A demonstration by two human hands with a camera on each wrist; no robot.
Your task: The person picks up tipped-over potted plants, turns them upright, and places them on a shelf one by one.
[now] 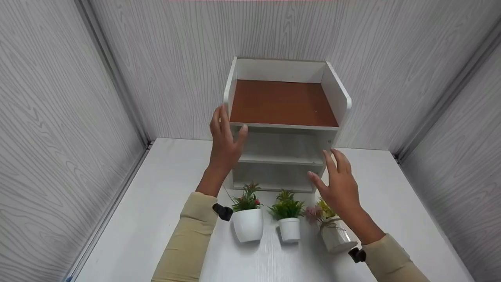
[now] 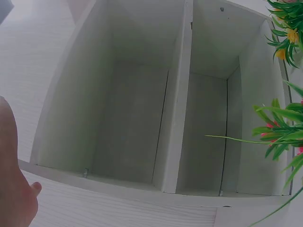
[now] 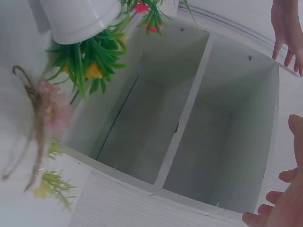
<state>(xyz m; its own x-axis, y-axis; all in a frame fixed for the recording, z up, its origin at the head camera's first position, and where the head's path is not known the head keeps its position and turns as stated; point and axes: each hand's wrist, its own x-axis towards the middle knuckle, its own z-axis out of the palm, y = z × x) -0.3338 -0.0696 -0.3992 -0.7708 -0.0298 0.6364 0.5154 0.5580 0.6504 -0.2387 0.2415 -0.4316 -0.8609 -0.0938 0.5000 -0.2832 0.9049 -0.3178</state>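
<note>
A white shelf unit (image 1: 280,161) with a brown top panel (image 1: 282,102) stands against the back wall. My left hand (image 1: 225,143) is raised at its left side, fingers spread and fingertips overlapping the top's side panel in the head view. Lower down, my right hand (image 1: 339,186) hovers by the right side, fingers apart, holding nothing. Both shelf compartments (image 2: 130,118) hold nothing. In front stand three potted plants: a round white pot with red flowers (image 1: 248,225), a small white pot with a green plant (image 1: 289,230), and a twine-tied pot (image 1: 332,237) partly behind my right wrist.
The white table (image 1: 168,172) extends on both sides of the shelf unit. Grey wood-grain panels (image 1: 188,47) enclose the back, left and right. The three pots form a row close before the unit, below both forearms.
</note>
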